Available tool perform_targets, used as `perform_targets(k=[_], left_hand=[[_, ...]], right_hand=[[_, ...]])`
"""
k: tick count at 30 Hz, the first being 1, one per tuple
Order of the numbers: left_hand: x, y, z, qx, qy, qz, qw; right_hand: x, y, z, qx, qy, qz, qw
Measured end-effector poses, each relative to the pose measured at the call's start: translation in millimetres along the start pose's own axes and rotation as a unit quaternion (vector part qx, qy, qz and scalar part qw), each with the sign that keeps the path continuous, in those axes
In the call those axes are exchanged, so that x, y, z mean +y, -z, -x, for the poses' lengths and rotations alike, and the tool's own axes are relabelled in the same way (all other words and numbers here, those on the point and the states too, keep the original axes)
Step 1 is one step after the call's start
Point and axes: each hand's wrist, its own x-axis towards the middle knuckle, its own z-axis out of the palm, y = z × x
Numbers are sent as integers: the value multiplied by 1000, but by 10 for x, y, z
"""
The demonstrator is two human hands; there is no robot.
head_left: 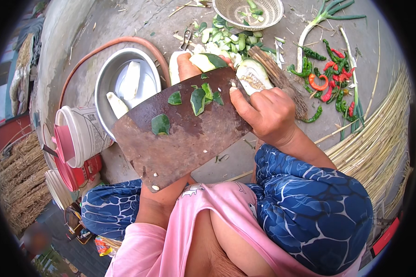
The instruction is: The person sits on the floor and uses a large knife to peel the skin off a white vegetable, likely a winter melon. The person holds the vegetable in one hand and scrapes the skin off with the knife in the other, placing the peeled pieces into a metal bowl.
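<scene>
A: What is held by the right hand (266, 115)?

B: A broad rusty cleaver (182, 127) is gripped at its handle end, fingers wrapped tight, thumb laid toward the flat. Green peel scraps (198, 99) are stuck on the blade, probably because the flat is turned up toward the camera.

A: And the left hand (189, 64)?

B: It is mostly hidden behind the blade; the fingertips are seen pinching a pale, half-peeled gourd (208, 61) just past the cleaver's top edge, apparently so the edge can be run along it. A cut gourd piece (253, 76) sits just beside the right thumb.

A: Surroundings?

B: Peeled white pieces are kept in a steel bowl (107, 74) at the left; chillies (330, 74) are scattered on the ground at the right; a woven basket (226, 14) stands above the peel heap.
</scene>
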Motion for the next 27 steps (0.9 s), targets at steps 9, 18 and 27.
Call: perform_targets(k=[9, 18, 27], left_hand=[[-232, -183, 122, 133, -181, -142, 964], [-244, -335, 115, 192, -196, -119, 954], [-166, -245, -28, 205, -87, 14, 975]], right_hand=[[244, -112, 26, 6, -89, -13, 996], [76, 63, -72, -1, -50, -69, 996], [-20, 87, -56, -22, -34, -56, 998]])
